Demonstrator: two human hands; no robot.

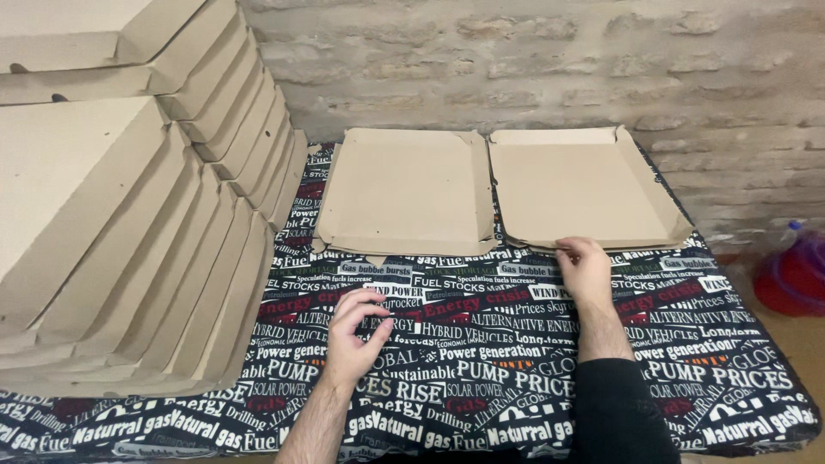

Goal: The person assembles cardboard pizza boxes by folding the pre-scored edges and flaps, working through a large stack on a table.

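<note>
Touching cardboard sheets [584, 185], right hand [586, 271], fingertips hidden

Two flat cardboard sheets [408, 191] [584, 185] lie side by side at the table's [481, 361] far edge. Folded boxes [129, 215] stand stacked at left.

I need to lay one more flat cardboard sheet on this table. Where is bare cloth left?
Bare cloth lies between the left hand and right hand, below the flat cardboard sheets. Crowded: the leaning box stack fills the left side.
</note>
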